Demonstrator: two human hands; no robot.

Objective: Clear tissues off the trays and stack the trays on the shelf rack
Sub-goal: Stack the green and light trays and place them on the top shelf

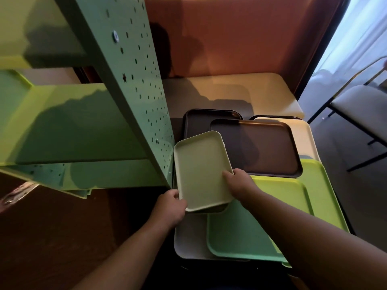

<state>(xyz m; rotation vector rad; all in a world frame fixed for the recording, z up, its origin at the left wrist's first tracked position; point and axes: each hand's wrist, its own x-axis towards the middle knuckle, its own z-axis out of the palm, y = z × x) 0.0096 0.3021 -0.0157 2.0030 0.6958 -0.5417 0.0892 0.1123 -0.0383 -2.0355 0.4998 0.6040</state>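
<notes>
My left hand point(172, 203) gripped the near left corner of a small pale green rectangular plastic tray point(202, 170), fingers curled over its rim. My right hand point(237, 181) pinched the right long edge, thumb on top of the lip. I held it at two opposite points, probably so it would stay level when lifted. The tray sat tilted at lower centre of the frame, over the pile, with what looked like another tray's edge just under it.

Around it: a mint green flat tray point(236, 237) below, a lime green tray point(293, 197) to the right, a dark brown tray point(261, 147) above, a white tray point(188, 241) at the bottom of the pile. No tissues visible on any, so clearing looked done.

The green perforated metal shelf rack point(134, 84) filled the left of the frame, just beside the held tray, its shelf point(69, 130) open to take it. Stacking mostly still ahead, I'd judge.
</notes>
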